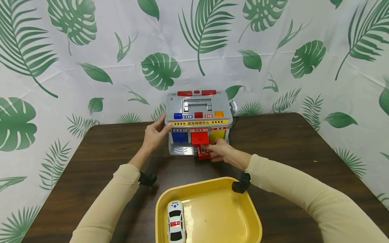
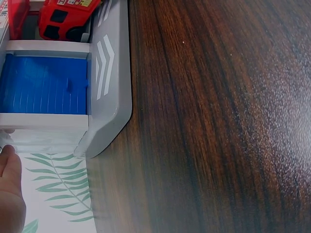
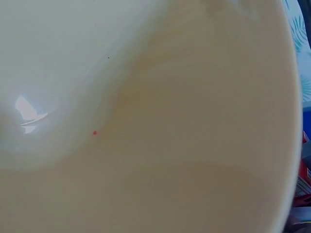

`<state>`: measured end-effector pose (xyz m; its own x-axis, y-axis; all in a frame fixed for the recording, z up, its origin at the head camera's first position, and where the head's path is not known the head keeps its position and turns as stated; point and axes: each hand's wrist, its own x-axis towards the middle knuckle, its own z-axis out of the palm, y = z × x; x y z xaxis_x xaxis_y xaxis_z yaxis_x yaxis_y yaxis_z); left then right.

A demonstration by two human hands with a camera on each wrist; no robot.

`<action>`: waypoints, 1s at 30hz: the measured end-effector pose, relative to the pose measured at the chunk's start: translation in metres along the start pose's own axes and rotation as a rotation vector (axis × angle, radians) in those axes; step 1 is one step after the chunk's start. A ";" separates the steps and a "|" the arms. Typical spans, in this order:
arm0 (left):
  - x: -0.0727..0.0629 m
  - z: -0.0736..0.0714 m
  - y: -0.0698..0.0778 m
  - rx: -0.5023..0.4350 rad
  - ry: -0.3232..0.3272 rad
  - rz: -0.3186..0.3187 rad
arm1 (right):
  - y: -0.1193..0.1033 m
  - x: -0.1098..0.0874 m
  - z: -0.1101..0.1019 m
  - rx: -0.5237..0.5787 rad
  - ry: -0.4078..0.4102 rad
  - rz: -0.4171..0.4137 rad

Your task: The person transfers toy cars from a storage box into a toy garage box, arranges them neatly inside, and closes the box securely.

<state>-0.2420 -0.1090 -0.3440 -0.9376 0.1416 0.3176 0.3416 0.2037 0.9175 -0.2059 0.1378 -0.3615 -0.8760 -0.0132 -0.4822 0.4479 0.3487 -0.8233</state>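
In the head view a grey toy rescue station (image 1: 197,101) with a carry handle stands at the back of the table. My left hand (image 1: 153,135) rests on its left front corner, thumb at the front and fingers along the side. My right hand (image 1: 223,152) pinches a small red toy fire truck (image 1: 203,153) at the middle bay, below the raised red door (image 1: 200,138). The left wrist view shows the truck (image 2: 65,20) partly inside the bay, beside the lowered blue door (image 2: 43,85). A yellow door (image 1: 218,135) is on the right.
A yellow tray (image 1: 209,184) lies in front of the station, with a white toy police car (image 1: 175,221) along its left side. The dark wooden table (image 1: 282,145) meets a leaf-print cloth (image 1: 121,91) behind. The tray's wall (image 3: 218,121) fills most of the right wrist view.
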 end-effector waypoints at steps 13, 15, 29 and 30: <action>-0.001 0.000 -0.001 -0.008 -0.007 0.002 | 0.000 -0.003 0.000 -0.070 0.006 -0.033; 0.000 0.000 -0.001 -0.008 -0.007 0.004 | -0.001 -0.003 0.000 -0.072 0.002 -0.038; -0.001 0.000 0.001 0.018 -0.004 0.010 | -0.001 0.000 0.001 0.016 -0.022 -0.021; -0.001 0.000 0.001 0.017 -0.004 0.009 | 0.000 0.000 0.001 0.027 -0.024 -0.019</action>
<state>-0.2405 -0.1094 -0.3435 -0.9342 0.1470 0.3251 0.3513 0.2192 0.9102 -0.2058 0.1368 -0.3615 -0.8800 -0.0419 -0.4731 0.4362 0.3230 -0.8399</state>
